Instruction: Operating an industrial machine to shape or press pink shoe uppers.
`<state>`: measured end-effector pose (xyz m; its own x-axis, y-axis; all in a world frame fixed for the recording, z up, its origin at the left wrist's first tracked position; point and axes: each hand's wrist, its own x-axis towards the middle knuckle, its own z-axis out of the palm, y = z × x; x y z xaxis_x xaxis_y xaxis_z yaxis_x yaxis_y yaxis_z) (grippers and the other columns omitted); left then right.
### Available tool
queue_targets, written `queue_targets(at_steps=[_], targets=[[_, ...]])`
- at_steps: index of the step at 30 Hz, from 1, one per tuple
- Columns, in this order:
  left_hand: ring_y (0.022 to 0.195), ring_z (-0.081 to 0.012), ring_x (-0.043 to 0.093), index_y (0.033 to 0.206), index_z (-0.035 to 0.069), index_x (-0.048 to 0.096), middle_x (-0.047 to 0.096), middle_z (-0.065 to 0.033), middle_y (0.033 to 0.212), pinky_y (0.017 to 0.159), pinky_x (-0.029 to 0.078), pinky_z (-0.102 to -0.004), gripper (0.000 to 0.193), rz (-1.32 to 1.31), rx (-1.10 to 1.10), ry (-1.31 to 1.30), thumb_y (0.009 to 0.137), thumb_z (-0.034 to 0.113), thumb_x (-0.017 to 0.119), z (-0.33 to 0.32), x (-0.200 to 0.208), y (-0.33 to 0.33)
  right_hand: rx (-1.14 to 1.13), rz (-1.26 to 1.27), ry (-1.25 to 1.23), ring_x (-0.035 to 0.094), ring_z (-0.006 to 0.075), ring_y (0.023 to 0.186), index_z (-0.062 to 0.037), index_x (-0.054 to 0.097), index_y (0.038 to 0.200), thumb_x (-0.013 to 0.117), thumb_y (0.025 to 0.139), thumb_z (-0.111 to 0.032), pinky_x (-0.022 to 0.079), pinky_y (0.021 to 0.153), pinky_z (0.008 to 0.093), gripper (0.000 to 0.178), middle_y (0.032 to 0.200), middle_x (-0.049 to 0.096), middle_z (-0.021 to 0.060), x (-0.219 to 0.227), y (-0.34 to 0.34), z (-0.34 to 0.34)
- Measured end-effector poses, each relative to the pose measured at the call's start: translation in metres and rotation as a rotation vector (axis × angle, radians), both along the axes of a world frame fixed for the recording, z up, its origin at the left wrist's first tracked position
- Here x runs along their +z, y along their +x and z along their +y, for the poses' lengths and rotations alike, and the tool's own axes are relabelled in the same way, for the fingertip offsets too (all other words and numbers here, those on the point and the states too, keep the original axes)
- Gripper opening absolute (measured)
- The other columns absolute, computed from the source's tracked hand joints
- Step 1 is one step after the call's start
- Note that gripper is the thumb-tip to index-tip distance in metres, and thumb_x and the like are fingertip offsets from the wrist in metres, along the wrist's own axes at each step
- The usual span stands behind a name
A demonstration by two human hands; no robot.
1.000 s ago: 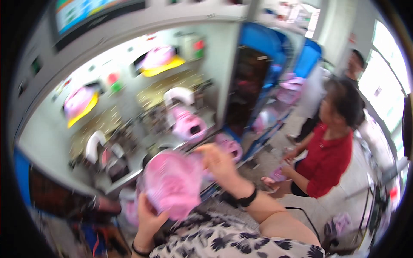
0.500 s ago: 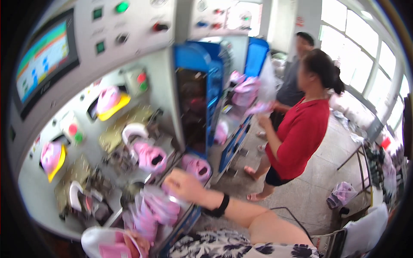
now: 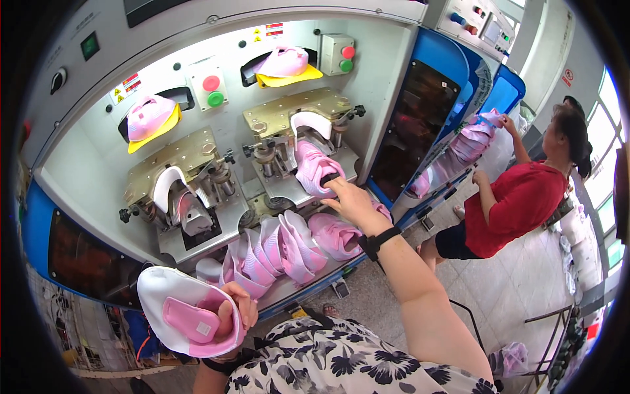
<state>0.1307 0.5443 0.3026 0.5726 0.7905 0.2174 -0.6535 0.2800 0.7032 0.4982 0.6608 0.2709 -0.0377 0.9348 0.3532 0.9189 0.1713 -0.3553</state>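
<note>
My left hand point(image 3: 237, 308), at the lower left, has its fingers closed round the edge of a white and pink shoe upper point(image 3: 190, 318). Its open side faces up, with a pink tongue showing inside. Reaching forward, my right hand point(image 3: 354, 205) grips the opening of a pink laced shoe upper point(image 3: 314, 167), its fingertips partly hidden at the dark opening. This upper lies on the front of the right-hand metal moulding station point(image 3: 298, 111), below a white curved pad point(image 3: 311, 123). The left-hand station point(image 3: 172, 154) has a bare metal form point(image 3: 195, 220) under its own white pad.
A row of pink shoe uppers point(image 3: 275, 253) stands along the machine's front ledge. Two more pink uppers sit on yellow-edged holders point(image 3: 289, 79) at the back wall, beside red and green buttons point(image 3: 211, 90). A co-worker in red point(image 3: 518, 203) handles pink uppers at the neighbouring machine.
The view has swung toward the machine. My right hand has moved from beside the row of uppers to the upper at the right-hand station. My left hand still holds its white and pink upper.
</note>
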Motion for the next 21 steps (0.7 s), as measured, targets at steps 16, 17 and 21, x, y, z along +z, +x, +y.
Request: queue_targets(at_steps=[16, 17, 21], targets=[[0.075, -0.0196, 0.055, 0.114, -0.001, 0.056, 0.056, -0.0102, 0.086, 0.07, 0.046, -0.0278, 0.024, 0.137, 0.042, -0.03, 0.094, 0.012, 0.058, 0.016, -0.005, -0.031, -0.146, 0.276, 0.423, 0.059, 0.0264, 0.069, -0.0044, 0.058, 0.09, 0.074, 0.082, -0.021, 0.047, 0.065, 0.0352, 0.024, 0.079, 0.06, 0.0085, -0.054, -0.038, 0.016], [0.075, -0.0195, 0.055, 0.111, -0.001, 0.056, 0.056, -0.0102, 0.086, 0.07, 0.046, -0.0279, 0.023, 0.176, 0.039, -0.026, 0.093, 0.013, 0.059, 0.017, -0.005, -0.034, -0.189, 0.429, 0.379, 0.057, 0.0223, 0.067, -0.005, 0.058, 0.089, 0.074, 0.083, -0.02, 0.046, 0.065, 0.0332, 0.023, 0.078, 0.06, 0.0059, -0.059, -0.037, 0.021], [0.07, -0.019, 0.054, 0.093, -0.001, 0.058, 0.055, -0.0109, 0.079, 0.066, 0.045, -0.0284, 0.015, 0.262, 0.118, 0.007, 0.09, 0.013, 0.06, 0.025, -0.005, -0.047, -0.221, 1.199, 0.21, 0.048, 0.0074, 0.068, -0.0055, 0.055, 0.086, 0.067, 0.091, -0.017, 0.04, 0.063, 0.0248, 0.017, 0.078, 0.055, -0.0044, -0.045, 0.015, 0.009]])
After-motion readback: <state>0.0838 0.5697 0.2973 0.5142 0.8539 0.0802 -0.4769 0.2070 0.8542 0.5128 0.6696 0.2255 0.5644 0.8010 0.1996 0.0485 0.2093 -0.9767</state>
